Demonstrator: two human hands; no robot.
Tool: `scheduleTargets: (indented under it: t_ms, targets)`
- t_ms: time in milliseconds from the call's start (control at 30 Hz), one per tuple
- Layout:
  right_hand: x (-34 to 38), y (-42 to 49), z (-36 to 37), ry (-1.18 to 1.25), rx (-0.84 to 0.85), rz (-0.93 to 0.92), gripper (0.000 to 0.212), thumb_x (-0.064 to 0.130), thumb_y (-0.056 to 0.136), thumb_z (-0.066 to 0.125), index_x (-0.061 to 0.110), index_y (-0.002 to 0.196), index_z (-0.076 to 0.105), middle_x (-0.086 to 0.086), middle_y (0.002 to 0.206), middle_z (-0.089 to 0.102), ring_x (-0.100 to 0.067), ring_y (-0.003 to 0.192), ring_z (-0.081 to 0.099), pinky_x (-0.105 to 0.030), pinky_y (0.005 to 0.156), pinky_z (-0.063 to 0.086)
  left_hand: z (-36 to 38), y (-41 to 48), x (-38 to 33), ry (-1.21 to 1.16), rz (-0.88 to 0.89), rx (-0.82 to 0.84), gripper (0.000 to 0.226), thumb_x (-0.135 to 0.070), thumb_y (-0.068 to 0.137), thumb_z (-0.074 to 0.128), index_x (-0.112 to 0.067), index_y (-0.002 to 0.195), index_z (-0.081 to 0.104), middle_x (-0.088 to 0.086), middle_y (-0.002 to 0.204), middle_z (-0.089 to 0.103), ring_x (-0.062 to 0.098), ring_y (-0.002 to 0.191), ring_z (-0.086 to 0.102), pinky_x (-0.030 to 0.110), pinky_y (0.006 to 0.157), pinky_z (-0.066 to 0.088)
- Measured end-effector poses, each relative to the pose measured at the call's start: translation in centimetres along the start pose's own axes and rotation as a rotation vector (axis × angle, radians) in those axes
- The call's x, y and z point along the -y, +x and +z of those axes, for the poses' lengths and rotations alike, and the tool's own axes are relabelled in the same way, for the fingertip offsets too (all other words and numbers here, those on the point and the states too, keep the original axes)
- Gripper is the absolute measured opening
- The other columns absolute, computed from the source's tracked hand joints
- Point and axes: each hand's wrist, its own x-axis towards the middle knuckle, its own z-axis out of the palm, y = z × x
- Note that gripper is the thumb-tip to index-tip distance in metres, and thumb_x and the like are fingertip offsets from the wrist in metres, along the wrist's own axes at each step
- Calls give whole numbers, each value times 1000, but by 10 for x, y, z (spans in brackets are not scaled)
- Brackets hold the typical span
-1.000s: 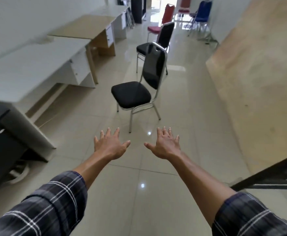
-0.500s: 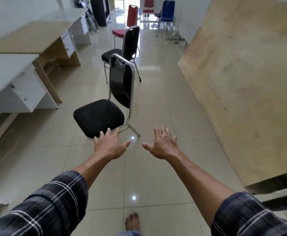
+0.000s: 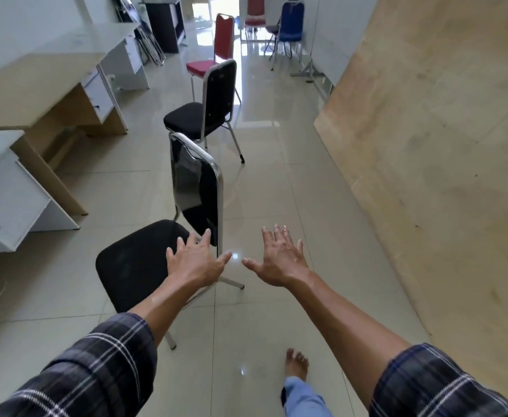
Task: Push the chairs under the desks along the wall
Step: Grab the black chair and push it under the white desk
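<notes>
Both hands (fingers spread) reach over the nearest chair [image 3: 138, 263].

Our left sleeve [image 3: 75, 374] and right sleeve [image 3: 436, 383] are of one plaid cloth, dark blue and charcoal, crossed by thin white lines that form large squares. Each sleeve ends loose and wide near the elbow; whether it is rolled or cut short we cannot tell. Below the sleeves our forearms [image 3: 346, 320] are bare down to the left hand [image 3: 197, 260] and the right hand [image 3: 280, 260], both uncovered. At the lower edge of the head view a trouser leg [image 3: 302, 398] of pale blue cloth, perhaps denim, creased at its hem, ends above a bare foot [image 3: 297, 364], its toes in plain sight.
</notes>
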Motion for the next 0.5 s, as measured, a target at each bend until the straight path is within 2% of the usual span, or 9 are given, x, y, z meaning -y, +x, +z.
scheduleTargets:
  t_ms: [300, 500]
  targets:
    - [-18, 198, -69, -70, 62, -226, 93, 68, 91, 47, 17, 159, 9, -13, 167, 5, -30, 154, 0, -57, 122, 9, -34, 152, -43, -125, -234, -44, 85, -76, 85, 34, -31, 154, 11, 7, 161, 16, 33, 147, 13, 56, 117, 13]
    - [16, 313, -90, -15, 90, -396, 68, 43, 102, 43, 18, 159, 14, -9, 167, 7, -26, 154, -2, -53, 123, 8, -57, 239, -30, -193, -390, -96, 85, -75, 85, 35, -31, 153, 13, 5, 160, 21, 29, 146, 20, 56, 116, 20]
